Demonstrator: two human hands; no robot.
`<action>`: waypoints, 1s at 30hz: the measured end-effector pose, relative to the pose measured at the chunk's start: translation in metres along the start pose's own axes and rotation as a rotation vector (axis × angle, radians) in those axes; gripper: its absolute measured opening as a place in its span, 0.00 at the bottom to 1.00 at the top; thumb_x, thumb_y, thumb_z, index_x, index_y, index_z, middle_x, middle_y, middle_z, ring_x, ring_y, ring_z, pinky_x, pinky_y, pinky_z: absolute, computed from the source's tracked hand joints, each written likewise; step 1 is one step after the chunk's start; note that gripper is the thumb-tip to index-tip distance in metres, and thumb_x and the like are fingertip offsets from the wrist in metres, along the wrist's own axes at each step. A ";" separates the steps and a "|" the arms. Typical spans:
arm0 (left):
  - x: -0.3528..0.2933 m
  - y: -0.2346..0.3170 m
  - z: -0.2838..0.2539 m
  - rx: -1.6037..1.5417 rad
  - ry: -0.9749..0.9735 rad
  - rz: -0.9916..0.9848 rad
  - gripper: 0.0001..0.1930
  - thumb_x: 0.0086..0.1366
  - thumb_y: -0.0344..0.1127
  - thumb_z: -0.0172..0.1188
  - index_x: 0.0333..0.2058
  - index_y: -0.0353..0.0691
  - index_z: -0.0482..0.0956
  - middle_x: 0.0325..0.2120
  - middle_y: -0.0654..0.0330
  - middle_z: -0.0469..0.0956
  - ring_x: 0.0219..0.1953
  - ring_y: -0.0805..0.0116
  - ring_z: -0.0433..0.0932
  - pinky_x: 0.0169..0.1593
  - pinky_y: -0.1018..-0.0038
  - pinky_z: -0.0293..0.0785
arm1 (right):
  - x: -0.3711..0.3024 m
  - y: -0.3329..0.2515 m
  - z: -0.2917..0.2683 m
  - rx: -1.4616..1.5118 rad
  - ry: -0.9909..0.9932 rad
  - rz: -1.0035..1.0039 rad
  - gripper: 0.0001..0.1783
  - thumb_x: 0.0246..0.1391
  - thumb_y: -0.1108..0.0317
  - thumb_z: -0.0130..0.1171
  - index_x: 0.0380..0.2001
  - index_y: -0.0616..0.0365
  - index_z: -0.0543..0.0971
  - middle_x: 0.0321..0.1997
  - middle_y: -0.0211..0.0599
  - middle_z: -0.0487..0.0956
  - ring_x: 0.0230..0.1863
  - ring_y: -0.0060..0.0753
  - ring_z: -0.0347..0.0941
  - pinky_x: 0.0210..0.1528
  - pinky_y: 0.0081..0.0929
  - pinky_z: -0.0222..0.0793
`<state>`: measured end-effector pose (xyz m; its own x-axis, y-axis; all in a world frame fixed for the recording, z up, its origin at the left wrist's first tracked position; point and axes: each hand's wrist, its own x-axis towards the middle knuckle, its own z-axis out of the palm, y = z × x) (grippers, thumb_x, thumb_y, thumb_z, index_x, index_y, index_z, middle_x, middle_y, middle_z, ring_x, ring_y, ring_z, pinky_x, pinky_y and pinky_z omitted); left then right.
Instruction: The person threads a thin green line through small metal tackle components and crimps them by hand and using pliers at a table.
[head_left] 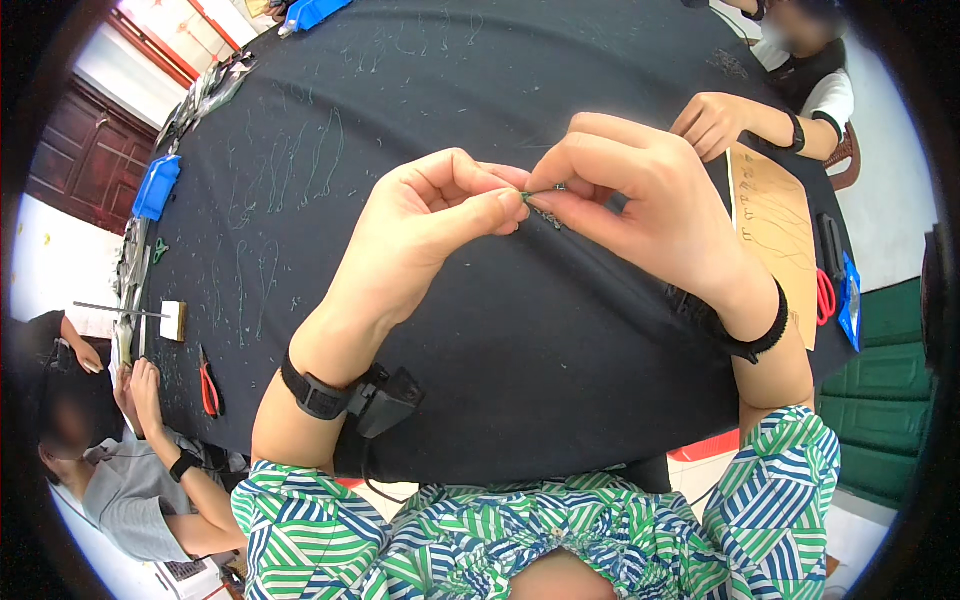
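On my feed the work sits just above centre, toward one o'clock: a small green cord piece (545, 214), with a thin, dark, beaded-looking tail hanging from it toward five o'clock. My left hand (425, 215) has its grip pinched on the near end, thumb against fingertip; my right hand (645, 190) is grasping the same piece, and both grips nearly meet.

I'd judge this piece part-way along: it is formed enough to dangle a tail, yet it is not set down, so I count it unfinished. Whether a knot is tied there I cannot tell; the fingertips cover it.

Loose green strands (332, 150) lie on the black counter (480, 360) between ten and eleven o'clock, apart from both hands and seemingly untouched for now. The brown sheet (772, 235) between two and three o'clock carries thin strands. Red-handled pliers (209, 385), between eight and nine, lie unused.
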<state>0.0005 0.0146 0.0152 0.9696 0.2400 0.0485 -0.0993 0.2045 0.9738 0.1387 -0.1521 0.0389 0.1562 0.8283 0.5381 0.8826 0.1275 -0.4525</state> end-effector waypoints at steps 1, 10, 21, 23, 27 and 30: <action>0.001 -0.001 0.000 -0.021 -0.014 -0.014 0.02 0.63 0.26 0.61 0.34 0.36 0.76 0.41 0.56 0.79 0.37 0.75 0.80 0.43 0.79 0.78 | 0.000 0.001 0.000 -0.034 0.016 -0.054 0.05 0.48 0.72 0.62 0.29 0.55 0.77 0.26 0.35 0.73 0.27 0.39 0.75 0.27 0.32 0.69; 0.001 0.001 -0.001 -0.064 -0.027 -0.067 0.03 0.65 0.28 0.60 0.37 0.36 0.77 0.34 0.60 0.80 0.34 0.76 0.81 0.40 0.83 0.80 | 0.001 0.005 -0.003 -0.064 0.025 -0.124 0.04 0.49 0.71 0.62 0.29 0.54 0.76 0.26 0.35 0.73 0.28 0.39 0.74 0.28 0.32 0.68; 0.001 -0.003 -0.001 0.101 -0.009 0.001 0.06 0.63 0.28 0.62 0.39 0.36 0.79 0.35 0.60 0.81 0.34 0.77 0.81 0.38 0.82 0.79 | 0.000 0.006 0.000 0.083 0.013 -0.005 0.03 0.51 0.72 0.59 0.29 0.56 0.75 0.22 0.36 0.70 0.20 0.32 0.68 0.23 0.28 0.62; 0.001 -0.001 0.000 0.117 -0.007 0.011 0.06 0.64 0.28 0.62 0.40 0.36 0.79 0.35 0.60 0.82 0.34 0.77 0.81 0.38 0.82 0.79 | 0.000 0.006 0.000 0.068 0.029 -0.030 0.03 0.51 0.72 0.59 0.29 0.56 0.75 0.22 0.35 0.71 0.20 0.32 0.68 0.23 0.28 0.62; 0.001 0.004 0.001 0.078 -0.013 -0.017 0.06 0.66 0.31 0.60 0.39 0.36 0.79 0.35 0.59 0.82 0.33 0.78 0.80 0.38 0.83 0.79 | -0.001 0.005 -0.002 0.033 0.050 -0.046 0.03 0.51 0.73 0.59 0.29 0.56 0.75 0.23 0.36 0.72 0.21 0.33 0.69 0.24 0.28 0.63; 0.002 0.002 0.001 0.132 -0.023 -0.001 0.06 0.66 0.32 0.60 0.38 0.36 0.79 0.34 0.59 0.81 0.32 0.79 0.79 0.37 0.83 0.78 | -0.001 0.004 -0.002 0.044 0.059 -0.086 0.03 0.51 0.73 0.59 0.29 0.56 0.75 0.24 0.36 0.73 0.22 0.34 0.70 0.24 0.27 0.64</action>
<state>0.0027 0.0150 0.0174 0.9748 0.2174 0.0511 -0.0695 0.0778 0.9945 0.1433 -0.1533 0.0380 0.1080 0.7799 0.6165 0.8738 0.2213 -0.4331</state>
